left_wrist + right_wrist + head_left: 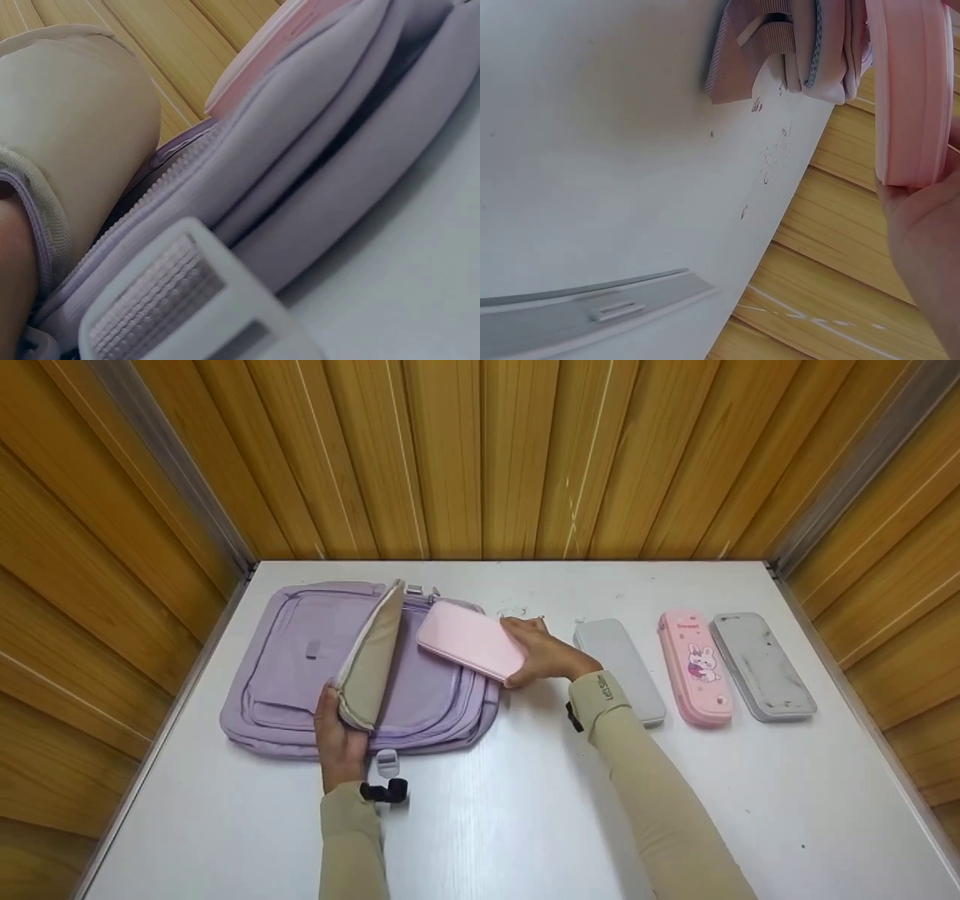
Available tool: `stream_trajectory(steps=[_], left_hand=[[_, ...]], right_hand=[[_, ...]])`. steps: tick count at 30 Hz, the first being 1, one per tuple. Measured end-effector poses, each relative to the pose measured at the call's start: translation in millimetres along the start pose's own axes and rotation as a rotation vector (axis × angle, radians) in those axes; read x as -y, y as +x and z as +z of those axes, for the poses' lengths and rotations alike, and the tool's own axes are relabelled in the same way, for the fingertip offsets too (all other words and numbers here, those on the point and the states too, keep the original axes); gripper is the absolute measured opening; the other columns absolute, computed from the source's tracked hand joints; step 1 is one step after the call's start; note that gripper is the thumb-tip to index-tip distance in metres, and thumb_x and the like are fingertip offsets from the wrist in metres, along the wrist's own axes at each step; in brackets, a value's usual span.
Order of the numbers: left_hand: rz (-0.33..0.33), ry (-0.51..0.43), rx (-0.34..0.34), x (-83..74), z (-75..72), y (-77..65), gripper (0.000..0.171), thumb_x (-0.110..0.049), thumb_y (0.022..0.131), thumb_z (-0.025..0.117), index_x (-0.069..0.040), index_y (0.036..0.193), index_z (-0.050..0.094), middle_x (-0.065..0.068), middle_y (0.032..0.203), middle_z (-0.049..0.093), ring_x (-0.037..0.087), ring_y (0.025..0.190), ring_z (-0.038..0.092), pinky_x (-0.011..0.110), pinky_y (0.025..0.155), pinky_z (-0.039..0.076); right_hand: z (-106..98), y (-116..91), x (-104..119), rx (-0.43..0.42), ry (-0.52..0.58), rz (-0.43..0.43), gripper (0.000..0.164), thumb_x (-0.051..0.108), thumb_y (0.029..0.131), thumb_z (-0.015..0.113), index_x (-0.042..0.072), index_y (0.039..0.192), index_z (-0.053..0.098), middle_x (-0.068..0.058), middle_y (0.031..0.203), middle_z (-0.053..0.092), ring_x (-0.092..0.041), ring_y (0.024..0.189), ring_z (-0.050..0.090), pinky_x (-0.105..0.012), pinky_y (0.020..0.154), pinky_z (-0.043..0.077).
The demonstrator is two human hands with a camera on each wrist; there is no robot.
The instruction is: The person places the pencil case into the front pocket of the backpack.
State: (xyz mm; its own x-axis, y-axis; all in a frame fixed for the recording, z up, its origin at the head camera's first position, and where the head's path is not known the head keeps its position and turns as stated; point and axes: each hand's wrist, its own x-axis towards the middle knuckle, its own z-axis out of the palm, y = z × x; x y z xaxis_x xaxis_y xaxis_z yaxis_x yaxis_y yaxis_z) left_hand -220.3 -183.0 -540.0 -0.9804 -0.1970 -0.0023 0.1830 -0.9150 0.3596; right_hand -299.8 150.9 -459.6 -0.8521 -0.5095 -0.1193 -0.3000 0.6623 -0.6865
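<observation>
Left fingers (328,703) pinch the lilac backpack flap (376,656), right fingers (528,633) the pink hard case (469,641): apparently packing, next needing a slide inside

A booth-like work bay, walled on three sides around a white table.
The back wall (480,457), left wall (82,607) and right wall (892,577) were all faced in yellow-brown, wood-grained boards with dark seams, and grey strips, metallic in look, covered the left corner (169,454) and the right corner (855,465). The boards came down to the edges of the plain white tabletop (480,825), which filled the floor of the bay and shone under the light. Pale scratches (574,514) on the back boards and small dark flecks (766,161) on the tabletop showed wear. Whether the bay stood in a home, a workshop or an office could not be told.
</observation>
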Motion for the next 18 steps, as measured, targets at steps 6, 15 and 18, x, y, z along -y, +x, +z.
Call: stream_trajectory(steps=[6,15,18], left_hand=[[0.016,0.025,-0.002,-0.7,0.1,3.1,0.017,-0.013,0.079,0.074,-0.010,0.096,0.071,0.009,0.105,0.070,0.021,0.098,0.065,0.034,0.087,0.052],[0.025,0.022,-0.039,0.6,1.9,0.0,0.014,-0.011,0.080,0.073,-0.008,0.094,0.071,0.009,0.102,0.070,0.021,0.096,0.066,0.033,0.085,0.053],[0.021,0.016,-0.023,0.2,1.0,-1.2,0.012,-0.010,0.083,0.071,-0.008,0.095,0.072,0.009,0.102,0.070,0.021,0.096,0.065,0.033,0.086,0.052]], right_hand=[[6.0,12.1,9.6,0.041,-0.037,0.010,0.109,0.016,0.067,0.082,0.003,0.152,0.016,-0.015,0.160,0.014,-0.036,0.146,0.012,-0.049,0.120,0.014],[18.4,23.0,12.5,-0.035,-0.035,0.021,0.105,0.013,0.066,0.082,-0.004,0.149,0.021,-0.021,0.156,0.024,-0.037,0.144,0.020,-0.047,0.119,0.019],[20.0,24.0,12.5,-0.068,-0.046,0.030,0.101,0.012,0.066,0.082,-0.005,0.147,0.026,-0.021,0.154,0.028,-0.037,0.142,0.024,-0.046,0.119,0.021]])
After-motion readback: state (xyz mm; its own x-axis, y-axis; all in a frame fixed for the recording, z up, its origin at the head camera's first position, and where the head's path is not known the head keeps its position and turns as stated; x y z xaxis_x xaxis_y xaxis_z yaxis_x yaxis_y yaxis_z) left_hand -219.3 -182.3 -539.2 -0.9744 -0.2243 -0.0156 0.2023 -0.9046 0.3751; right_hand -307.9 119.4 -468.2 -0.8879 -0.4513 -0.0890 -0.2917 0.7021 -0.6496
